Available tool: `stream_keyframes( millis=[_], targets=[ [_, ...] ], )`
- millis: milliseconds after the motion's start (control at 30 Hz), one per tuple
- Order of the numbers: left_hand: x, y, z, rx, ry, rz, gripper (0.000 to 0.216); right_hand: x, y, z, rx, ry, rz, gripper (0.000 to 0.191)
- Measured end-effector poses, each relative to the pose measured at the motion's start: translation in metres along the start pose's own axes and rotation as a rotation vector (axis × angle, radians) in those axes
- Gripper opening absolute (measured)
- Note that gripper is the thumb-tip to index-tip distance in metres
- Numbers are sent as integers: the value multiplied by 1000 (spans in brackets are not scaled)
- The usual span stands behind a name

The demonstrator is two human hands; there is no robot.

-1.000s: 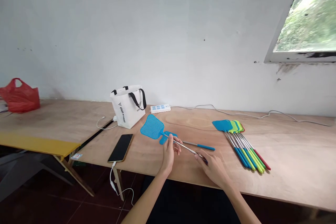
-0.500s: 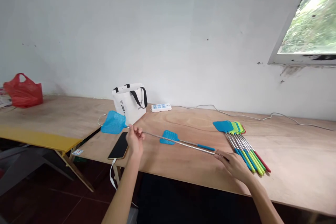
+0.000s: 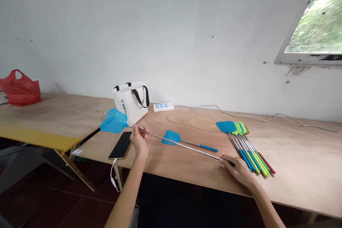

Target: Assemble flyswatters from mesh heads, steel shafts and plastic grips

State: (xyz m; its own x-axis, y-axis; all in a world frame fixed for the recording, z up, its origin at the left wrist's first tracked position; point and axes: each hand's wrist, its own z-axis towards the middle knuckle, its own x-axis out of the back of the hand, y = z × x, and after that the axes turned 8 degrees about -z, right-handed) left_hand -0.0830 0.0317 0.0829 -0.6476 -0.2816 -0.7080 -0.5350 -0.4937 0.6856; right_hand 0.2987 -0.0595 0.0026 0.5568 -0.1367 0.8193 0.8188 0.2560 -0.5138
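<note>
A fly swatter [image 3: 114, 121] with a blue mesh head and a long metal rod spans the space between both hands, above the table. My left hand [image 3: 139, 141] is closed round the rod just below the head. Farther along, my right hand [image 3: 236, 169] is closed on the handle end, where a dark tip shows under the fingers. Beneath the rod, a shorter blue fly swatter [image 3: 171, 137] lies on the table. To the right, several fly swatters [image 3: 248, 149] in blue, green and red lie side by side, their heads overlapping and pointing toward the wall.
A white tote bag [image 3: 132, 101] stands behind the held swatter's head. Below it lies a phone [image 3: 120, 145] on a white charging cable. A power strip [image 3: 163, 107] sits near the wall, its cord running right. A red plastic bag [image 3: 21, 89] rests on the left table.
Both hands keep their hold on the long fly swatter, which stays nearly in place. My left hand has shifted slightly on the rod. The camera view has moved a little.
</note>
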Motion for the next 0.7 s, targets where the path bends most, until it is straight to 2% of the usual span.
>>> stream_keyframes(
  millis=[67, 167, 233, 300, 367, 433, 600, 700],
  targets=[
    [-8, -13, -18, 63, -119, 72, 51, -6, -9, 4, 24, 8, -2, 55],
    [-22, -45, -64, 268, -394, 150, 56, -21, -33, 12, 41, 68, -40, 53],
    [-26, -67, -98, 389, -560, 192, 60, -31, -51, 17, 50, 100, -65, 53],
    [-26, -82, -124, 499, -672, 216, 64, -39, -67, 20, 58, 106, -80, 52],
    [-22, -89, -138, 542, -716, 236, 67, -46, -79, 21, 45, 106, -85, 51],
    [-19, -88, -140, 565, -732, 238, 68, -51, -87, 21, 20, 108, -77, 51],
    [-17, -86, -128, 629, -721, 236, 68, -64, -95, 22, -52, 163, -105, 51],
    [-14, -94, -125, 611, -704, 248, 65, -66, -95, 24, -68, 127, -76, 48]
  ],
)
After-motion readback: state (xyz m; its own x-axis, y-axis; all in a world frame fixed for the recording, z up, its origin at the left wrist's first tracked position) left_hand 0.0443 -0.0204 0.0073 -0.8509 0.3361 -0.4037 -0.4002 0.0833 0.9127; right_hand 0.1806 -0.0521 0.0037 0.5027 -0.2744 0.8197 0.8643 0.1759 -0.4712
